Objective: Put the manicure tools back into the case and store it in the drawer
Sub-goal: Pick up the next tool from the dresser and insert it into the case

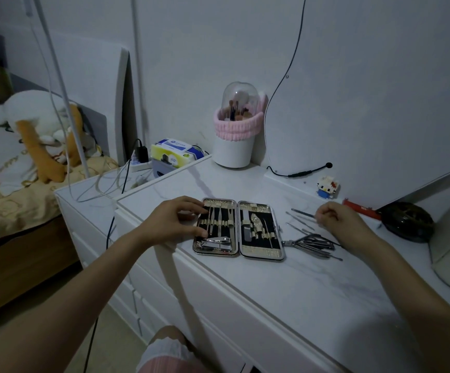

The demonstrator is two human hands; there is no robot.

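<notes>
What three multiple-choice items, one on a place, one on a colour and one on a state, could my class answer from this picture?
1. Where do the loose tools lie?
A. right of the case
B. inside the drawer
C. on the bed

2. What colour is the band round the brush holder?
A. green
B. pink
C. black

3. How is the case?
A. zipped shut
B. open flat
C. standing upright

Answers: 1 A, they rest on the dresser top beside it; 2 B, the fluffy band is pink; 3 B, both halves lie spread.
</notes>
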